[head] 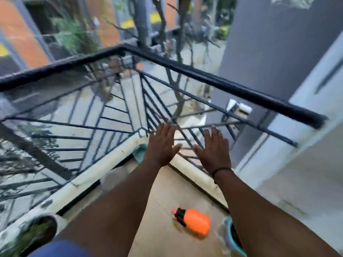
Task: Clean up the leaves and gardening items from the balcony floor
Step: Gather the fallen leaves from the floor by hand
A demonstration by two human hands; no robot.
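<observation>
Both arms reach forward toward the corner of the balcony floor [163, 191], palms down. Left hand [161, 145] and right hand [213, 150] are spread flat with straight fingers, holding nothing and, as far as the blur allows, touching nothing; the black metal railing [222, 84] stands behind them. An orange plastic spray bottle with a black nozzle [194, 220] lies on its side on the floor, near the right-hand edge, well short of the hands. A teal pot rim [229, 236] sits just beside it. Something pale green [140, 152] is tucked in the far corner; too blurred to name. No leaves can be made out. Likely best: settle the view, then pick one item at a time, the bottle by its body.
</observation>
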